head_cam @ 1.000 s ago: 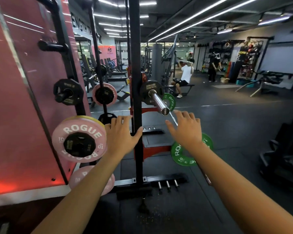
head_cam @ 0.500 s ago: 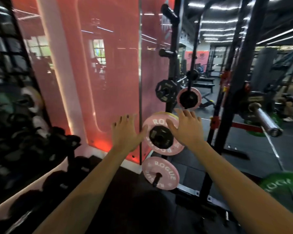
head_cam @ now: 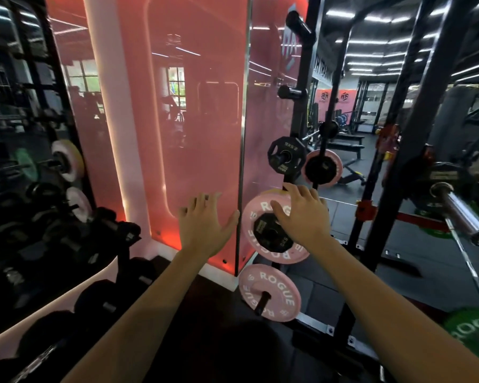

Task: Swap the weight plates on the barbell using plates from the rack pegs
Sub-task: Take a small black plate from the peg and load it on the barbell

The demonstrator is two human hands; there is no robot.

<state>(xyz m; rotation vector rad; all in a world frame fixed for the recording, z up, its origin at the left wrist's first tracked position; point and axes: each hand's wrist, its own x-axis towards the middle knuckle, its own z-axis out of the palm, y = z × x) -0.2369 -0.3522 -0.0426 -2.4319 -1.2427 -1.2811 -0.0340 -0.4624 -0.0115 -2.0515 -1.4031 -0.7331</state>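
Note:
A pink ROGUE plate with a small black plate in front of it hangs on a rack peg at centre. My right hand, fingers spread, lies over the upper right of these plates; whether it touches them I cannot tell. My left hand is open just left of the plate, in front of the pink panel edge. A second pink ROGUE plate sits on a lower peg. Higher up hang a small black plate and a pink-and-black plate. The barbell sleeve juts out bare at right.
A glossy pink wall panel fills the centre left. Dumbbells on a rack line the left side below a mirror. Black rack uprights stand at right. A green ROGUE plate lies low at the right edge.
My view has swung left from the barbell to the rack pegs. Both hands have moved with it, and my right hand now covers the pink plate's upper right.

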